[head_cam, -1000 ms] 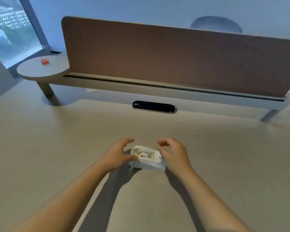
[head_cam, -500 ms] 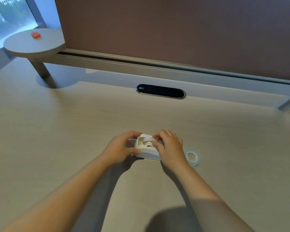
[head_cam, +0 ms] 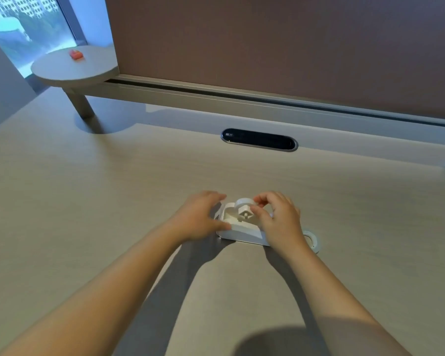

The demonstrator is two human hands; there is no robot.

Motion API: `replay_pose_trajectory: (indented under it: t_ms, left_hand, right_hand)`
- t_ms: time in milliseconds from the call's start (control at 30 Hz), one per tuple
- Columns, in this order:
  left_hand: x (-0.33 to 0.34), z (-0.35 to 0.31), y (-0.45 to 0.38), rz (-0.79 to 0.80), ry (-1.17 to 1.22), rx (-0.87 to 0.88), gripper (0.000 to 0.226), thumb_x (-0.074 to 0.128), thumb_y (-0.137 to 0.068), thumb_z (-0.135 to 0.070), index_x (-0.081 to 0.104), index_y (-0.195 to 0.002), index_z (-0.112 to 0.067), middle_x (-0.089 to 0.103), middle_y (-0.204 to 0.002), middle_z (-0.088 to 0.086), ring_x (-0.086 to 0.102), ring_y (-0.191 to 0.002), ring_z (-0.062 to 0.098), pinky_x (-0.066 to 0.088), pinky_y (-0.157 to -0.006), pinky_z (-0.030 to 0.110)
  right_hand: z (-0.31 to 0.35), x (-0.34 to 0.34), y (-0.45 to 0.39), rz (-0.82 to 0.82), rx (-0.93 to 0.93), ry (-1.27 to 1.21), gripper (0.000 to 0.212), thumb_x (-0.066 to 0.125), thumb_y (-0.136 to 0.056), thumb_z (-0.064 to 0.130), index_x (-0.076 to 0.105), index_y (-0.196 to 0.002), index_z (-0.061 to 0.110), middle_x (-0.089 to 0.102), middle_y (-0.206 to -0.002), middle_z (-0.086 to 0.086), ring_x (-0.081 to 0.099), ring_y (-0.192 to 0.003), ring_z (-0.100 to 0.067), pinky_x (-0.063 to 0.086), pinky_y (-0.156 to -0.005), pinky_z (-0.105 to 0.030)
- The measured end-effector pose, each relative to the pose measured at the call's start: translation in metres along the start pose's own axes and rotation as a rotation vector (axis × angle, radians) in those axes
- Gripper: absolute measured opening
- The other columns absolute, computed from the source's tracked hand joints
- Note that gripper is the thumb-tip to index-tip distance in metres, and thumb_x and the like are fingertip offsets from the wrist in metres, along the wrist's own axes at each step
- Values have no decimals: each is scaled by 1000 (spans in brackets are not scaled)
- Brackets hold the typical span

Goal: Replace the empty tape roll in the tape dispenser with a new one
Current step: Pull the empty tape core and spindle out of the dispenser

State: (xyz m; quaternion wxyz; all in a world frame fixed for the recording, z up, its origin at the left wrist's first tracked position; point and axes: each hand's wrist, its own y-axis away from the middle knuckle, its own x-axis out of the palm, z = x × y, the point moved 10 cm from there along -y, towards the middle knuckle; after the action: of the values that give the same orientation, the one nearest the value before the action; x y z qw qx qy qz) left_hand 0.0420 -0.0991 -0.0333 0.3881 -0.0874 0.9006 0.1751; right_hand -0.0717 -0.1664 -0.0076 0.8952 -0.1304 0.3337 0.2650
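Bare pale wood-grain tabletop lies open on all sides of the white plastic tape dispenser, save a flat white tape ring just right of it, and the brown partition panel well behind.

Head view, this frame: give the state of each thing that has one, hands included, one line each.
Tape dispenser: upright on the desk, roll and hub raised in its cradle.
Tape roll: pinched at the dispenser's top, not seated.
Left hand: bracing the dispenser's left end.
Right hand: fingertips pinching at the roll and hub.
Loose tape ring: lying flat on the desk, right of the dispenser, partly hidden by the right wrist.
Red object: resting on the round shelf.
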Motion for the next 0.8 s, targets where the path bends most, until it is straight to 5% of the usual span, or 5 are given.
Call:
replay_pose_trajectory:
  t_ms: [100,200,333,567,800]
  left_hand:
    - [-17,-15,14,-39,319,-26,40,54,-83,-26,48,-121,-14,54,-124,5,50,-108,17,41,-91,30]
    - [-12,-33,26,-3,476,35,12,53,-83,-19,62,-89,-14,62,-81,1,57,-72,12,49,-68,21]
    - [-13,-25,35,-178,697,9,15,55,-82,-13,61,-69,-9,58,-64,5,55,-45,2,50,-50,13]
    - [-4,-22,57,-254,822,33,19,55,-81,-11,60,-63,-11,59,-60,5,55,-49,10,49,-53,18]
    - [6,-16,95,-352,766,171,22,55,-79,-7,59,-58,-10,55,-59,7,47,-48,8,42,-51,17]
  right_hand:
    - [21,-9,2,76,-86,-3,13,54,-84,13,62,-93,7,53,-89,2,48,-89,-17,38,-85,-34]
    - [38,-11,11,120,-163,-24,15,53,-85,10,64,-94,5,58,-91,-7,51,-83,-18,41,-74,-27]
    - [51,-29,31,-84,-242,-41,26,54,-85,15,58,-109,8,55,-95,-3,47,-76,-9,39,-65,-9]
    - [60,-23,61,-163,-281,126,26,62,-79,30,54,-89,7,49,-81,0,44,-70,-17,31,-55,-16]
    - [57,-10,103,-227,-227,-7,25,62,-81,25,59,-94,4,57,-82,-3,52,-76,-20,44,-68,-34]
